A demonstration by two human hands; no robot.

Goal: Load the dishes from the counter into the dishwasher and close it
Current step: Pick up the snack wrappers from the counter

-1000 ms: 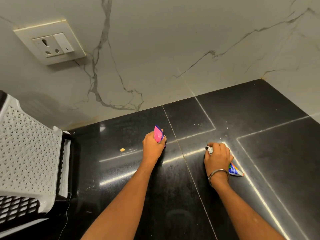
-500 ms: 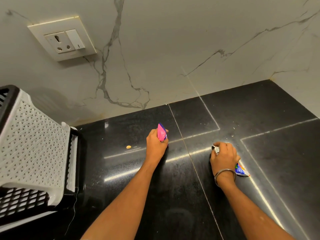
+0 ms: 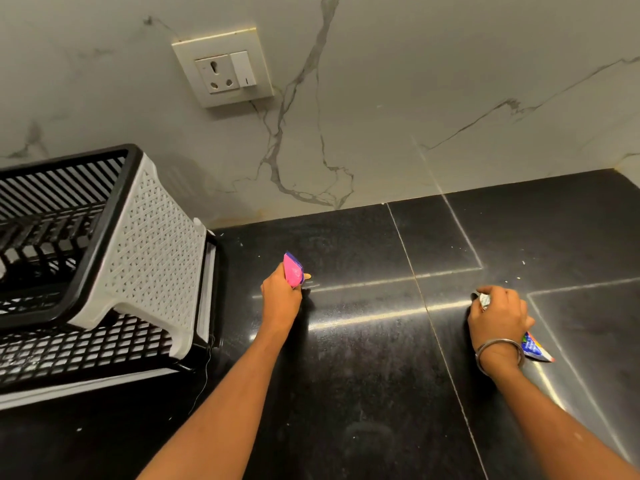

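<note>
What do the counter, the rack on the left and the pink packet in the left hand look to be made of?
Counter: likely polished black stone, glossy, with light streaks reflected and thin seams between slabs.
Rack: looks like moulded plastic, matt, with a white lattice side and black slatted frame.
Pink packet: probably thin plastic or foil film, creased, pinched in the left hand.

A home kitchen is showing here: a polished black stone tabletop (image 3: 363, 341) is meeting a marble-veined wall (image 3: 415, 81), a socket plate (image 3: 223, 67) is sitting upper centre, and a plastic dish rack (image 3: 104, 258) is standing at left.
</note>
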